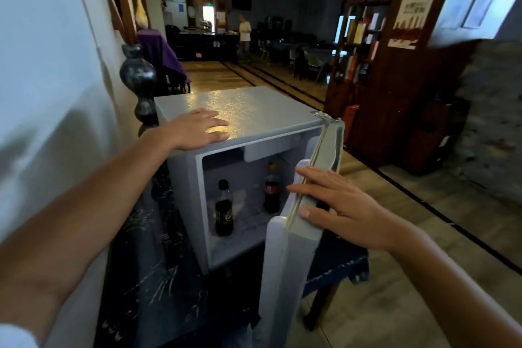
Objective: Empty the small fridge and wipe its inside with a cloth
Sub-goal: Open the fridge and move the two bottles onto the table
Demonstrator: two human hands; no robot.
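A small grey fridge (243,110) stands on a dark table, its door (291,257) swung open toward me on the right. Inside stand two dark soda bottles: one with a black cap (224,210) at the front left, one with a red label (271,192) further back right. My left hand (197,128) lies flat on the fridge's top near the front left corner, fingers spread. My right hand (336,206) rests on the upper edge of the open door, fingers stretched over it. No cloth is in view.
The dark marbled table (158,277) stands against a white wall (42,93) on the left. A dark vase (138,76) sits behind the fridge. A wooden bookshelf (364,45) and pillar stand to the right. A person (244,34) stands far off in the room.
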